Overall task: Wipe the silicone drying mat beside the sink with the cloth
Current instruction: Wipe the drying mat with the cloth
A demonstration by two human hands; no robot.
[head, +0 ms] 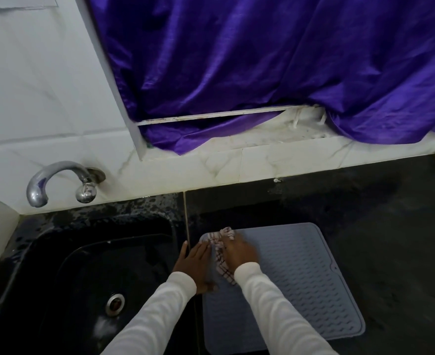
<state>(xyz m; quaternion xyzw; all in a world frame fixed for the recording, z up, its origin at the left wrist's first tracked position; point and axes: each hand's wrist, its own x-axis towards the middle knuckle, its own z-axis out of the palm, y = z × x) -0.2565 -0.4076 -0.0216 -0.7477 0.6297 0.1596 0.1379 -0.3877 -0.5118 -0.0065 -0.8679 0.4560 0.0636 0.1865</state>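
A purple curtain (275, 67) hangs over the white tiled wall (32, 85). Below it a dark desk (378, 239) carries a black sink (70, 278) under a chrome tap (57, 183). The grey mat (301, 285) lies flat just right of the sink. The right hand (238, 253) presses a checked cloth (223, 254) onto the mat's far left corner, its fingers blurred. The left hand (192, 262) rests flat, fingers straight, on the mat's left edge.
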